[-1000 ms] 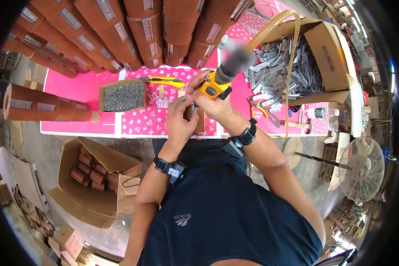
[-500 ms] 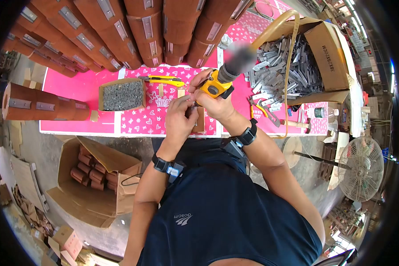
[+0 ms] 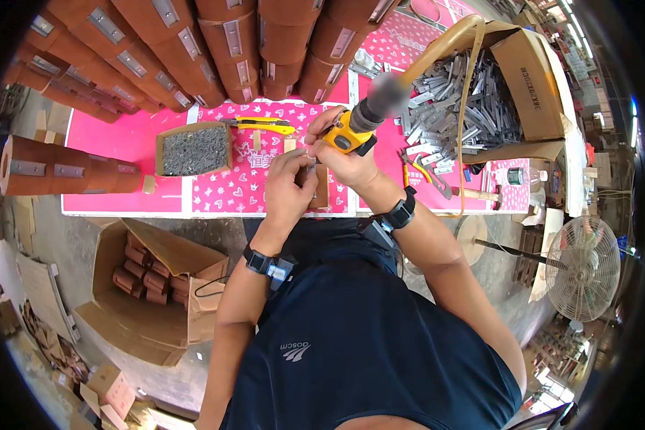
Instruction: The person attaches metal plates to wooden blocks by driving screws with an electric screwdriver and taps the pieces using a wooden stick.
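Observation:
My right hand [image 3: 347, 158] is wrapped round a yellow and black power tool [image 3: 351, 134] above the pink patterned table. Beside it my left hand [image 3: 291, 188] has its fingers bent together over a brown piece [image 3: 322, 189] that lies near the table's front edge. What the left fingertips pinch is too small to make out. Left of the hands sits a small carton of screws [image 3: 193, 150], with a yellow cutter [image 3: 263, 126] behind it. A large carton of metal strips [image 3: 473, 100] is at the right, with yellow-handled pliers [image 3: 426, 172] in front.
Stacks of brown curved pieces [image 3: 229, 43] with metal strips fill the back left; one more stack [image 3: 68, 169] lies at the left. A hose [image 3: 468, 107] arches over the right side. An open carton [image 3: 132, 322] and a fan [image 3: 584, 269] stand beyond the front edge.
The view has shifted slightly, so the table items appear a little higher and further left. Both hands stay close together, with the tool still in my right hand.

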Demonstrator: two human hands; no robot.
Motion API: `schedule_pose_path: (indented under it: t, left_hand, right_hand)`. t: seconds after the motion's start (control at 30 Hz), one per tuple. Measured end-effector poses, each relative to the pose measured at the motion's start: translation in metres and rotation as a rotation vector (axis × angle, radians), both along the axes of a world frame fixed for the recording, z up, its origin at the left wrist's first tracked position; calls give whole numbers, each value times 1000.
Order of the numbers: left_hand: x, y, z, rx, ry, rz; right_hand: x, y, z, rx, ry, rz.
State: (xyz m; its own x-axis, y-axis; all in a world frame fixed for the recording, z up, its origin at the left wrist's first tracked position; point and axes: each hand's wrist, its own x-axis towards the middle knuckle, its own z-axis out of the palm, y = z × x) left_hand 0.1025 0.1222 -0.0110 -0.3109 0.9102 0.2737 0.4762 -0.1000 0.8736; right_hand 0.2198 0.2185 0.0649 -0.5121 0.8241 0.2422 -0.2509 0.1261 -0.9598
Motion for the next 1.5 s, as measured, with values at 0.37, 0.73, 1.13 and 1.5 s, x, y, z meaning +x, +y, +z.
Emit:
schedule_pose_path:
  t: [0.37, 0.73, 1.13, 1.5]
  left_hand:
    - [-2, 0, 9, -79, 62, -30]
    - [-26, -13, -7, -5, -386, 147]
    - [-6, -18, -46, -19, -437, 110]
    - [1, -12, -41, 1, -393, 122]
  right_hand:
    - [2, -5, 2, 27, 14, -19]
    - [26, -13, 13, -79, 192, -142]
    - [-3, -11, 0, -9, 39, -65]
    - [-11, -4, -6, 42, -106, -11]
